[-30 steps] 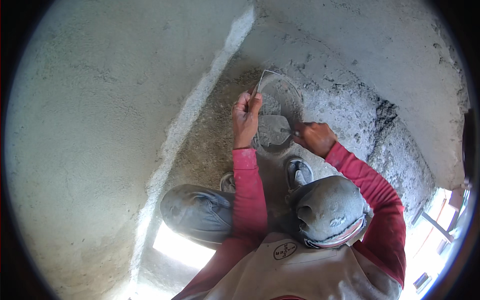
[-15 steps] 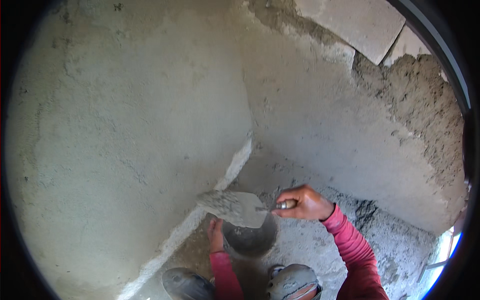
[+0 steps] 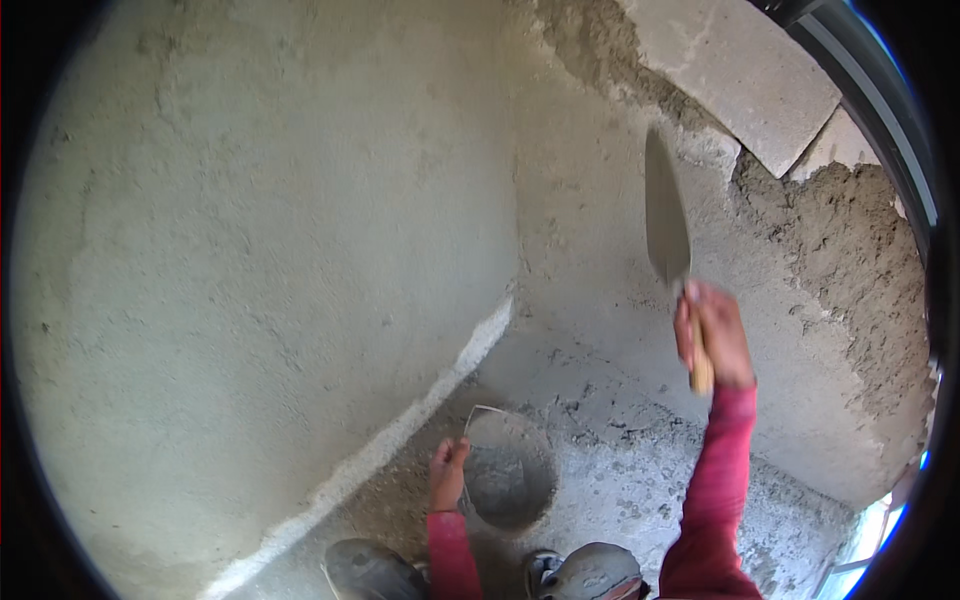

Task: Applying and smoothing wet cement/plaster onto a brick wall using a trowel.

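My right hand (image 3: 720, 335) is wrapped round the wooden handle of a trowel (image 3: 667, 215), raised in front of the right-hand wall. Its long pointed blade is turned up along the wall and looks almost edge-on; I cannot tell whether mortar is on it. Low down, my left hand (image 3: 449, 472) is closed at the left rim of a round bucket (image 3: 508, 432), where its thin pale handle rises. Grey mortar (image 3: 497, 480) lies inside the bucket, which stands on the floor between the walls and my knees.
Grey plaster covers the left wall (image 3: 300, 200) and much of the right wall (image 3: 590, 260). Rough mortar (image 3: 850, 250) and pale blocks (image 3: 740, 75) show at upper right. A whitish strip (image 3: 400, 410) follows the left wall's foot. Mortar crumbs lie on the floor (image 3: 620, 490).
The trowel, loaded with mortar over the bucket before, has swung up and right to the right-hand wall. My left hand stays at the bucket, whose inside now shows.
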A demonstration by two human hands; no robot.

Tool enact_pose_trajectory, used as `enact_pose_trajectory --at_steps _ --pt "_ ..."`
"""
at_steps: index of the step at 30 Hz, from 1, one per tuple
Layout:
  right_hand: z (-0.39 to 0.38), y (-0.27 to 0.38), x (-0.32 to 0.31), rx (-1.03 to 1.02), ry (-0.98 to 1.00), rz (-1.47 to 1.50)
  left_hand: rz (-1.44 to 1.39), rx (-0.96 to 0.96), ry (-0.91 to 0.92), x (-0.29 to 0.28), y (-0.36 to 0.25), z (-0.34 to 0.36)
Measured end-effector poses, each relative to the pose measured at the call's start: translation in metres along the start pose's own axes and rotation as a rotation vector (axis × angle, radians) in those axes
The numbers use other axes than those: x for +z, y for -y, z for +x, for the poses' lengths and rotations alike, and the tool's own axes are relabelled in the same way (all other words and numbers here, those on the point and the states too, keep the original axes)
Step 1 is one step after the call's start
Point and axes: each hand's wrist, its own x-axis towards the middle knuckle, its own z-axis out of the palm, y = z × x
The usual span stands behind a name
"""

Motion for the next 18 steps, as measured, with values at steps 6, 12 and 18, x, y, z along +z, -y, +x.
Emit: enact_pose_trajectory --at_steps 6,12,18 --pt "-0.133 -0.100 -0.001 -0.324 0.407 -1.240 0.211 0.028 0.039 0.019 0.001 0.005" --pt "-0.159 -0.200 0.087 -0.333 0.521 -1.832 0.095 -0.001 0.299 0.032 -0.001 -0.030" --pt "-0.206 -0.224 0.102 -0.010 0.710 -1.084 0.063 0.015 0.238 0.025 -0.013 -0.036"
